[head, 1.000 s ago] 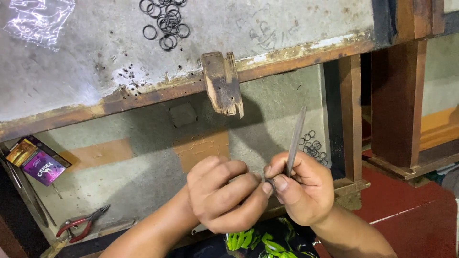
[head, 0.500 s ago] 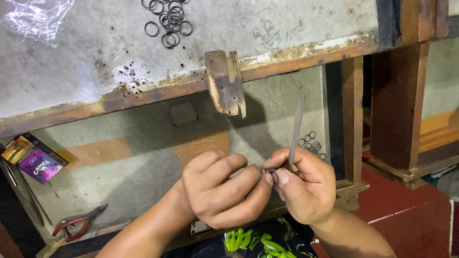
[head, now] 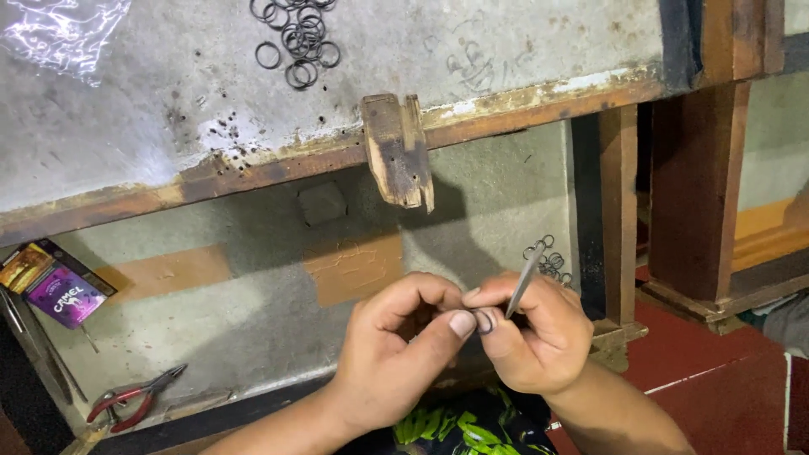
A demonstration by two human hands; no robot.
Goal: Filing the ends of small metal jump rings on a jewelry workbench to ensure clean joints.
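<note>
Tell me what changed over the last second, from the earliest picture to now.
Little changed. The left hand and right hand shifted slightly; the thin metal tool in the right hand's grip tilted a bit further from upright. Both hands still pinch a small dark ring between the fingertips. The pile of rings on the bench, the wooden peg and the red pliers stayed put.

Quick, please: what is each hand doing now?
Left hand: closed, pinching a small dark ring.
Right hand: closed, holding thin metal tweezers.

Single head view, looking steeply down from above, close on both hands low in frame; workbench edge fills upper half.
</note>
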